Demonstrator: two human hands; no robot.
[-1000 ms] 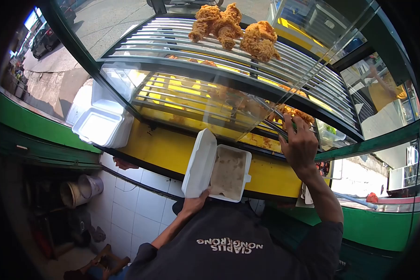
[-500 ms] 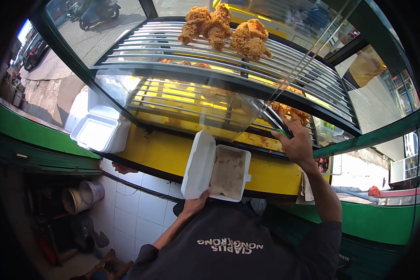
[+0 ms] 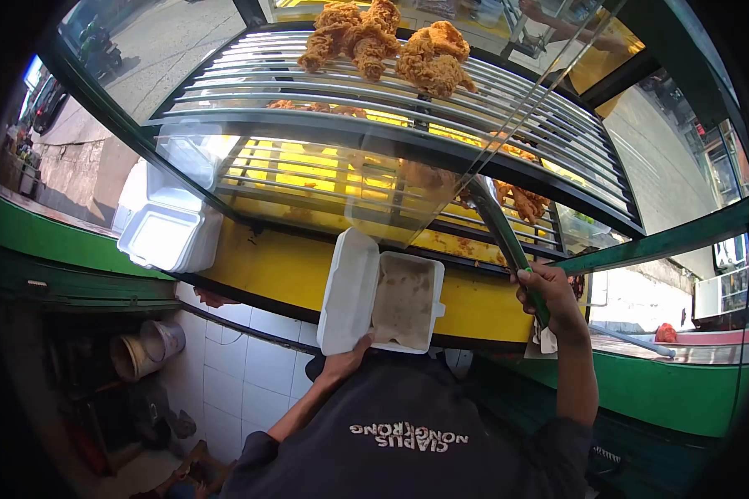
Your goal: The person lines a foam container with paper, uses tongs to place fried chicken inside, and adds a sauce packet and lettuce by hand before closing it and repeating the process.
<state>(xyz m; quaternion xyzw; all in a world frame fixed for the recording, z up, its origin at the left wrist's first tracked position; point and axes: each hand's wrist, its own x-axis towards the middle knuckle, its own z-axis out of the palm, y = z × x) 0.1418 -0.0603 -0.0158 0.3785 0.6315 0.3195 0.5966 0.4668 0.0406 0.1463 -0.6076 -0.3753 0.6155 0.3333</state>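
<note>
My left hand (image 3: pixel 347 359) grips the near edge of an open white foam box (image 3: pixel 409 303), its lid tilted up on the left. Brownish liner or contents cover the bottom of the box. Closed round the green-edged handle of metal tongs (image 3: pixel 508 237) is my right hand (image 3: pixel 549 293), at the right of the yellow counter. The tongs' tips reach into the lower level of the display case, beside pieces of fried chicken (image 3: pixel 520 202); whether they pinch one I cannot tell. Larger fried pieces (image 3: pixel 354 37) lie on the upper rack.
A stack of open white foam boxes (image 3: pixel 165 237) stands at the left end of the yellow counter (image 3: pixel 266 270). Glass panes and the dark frame (image 3: pixel 391 143) of the case surround the racks. Buckets (image 3: pixel 146 349) stand in a lower shelf at the left.
My right hand has drawn back toward me and down, and the tongs now point more steeply into the case. The foam box and my left hand have barely moved.
</note>
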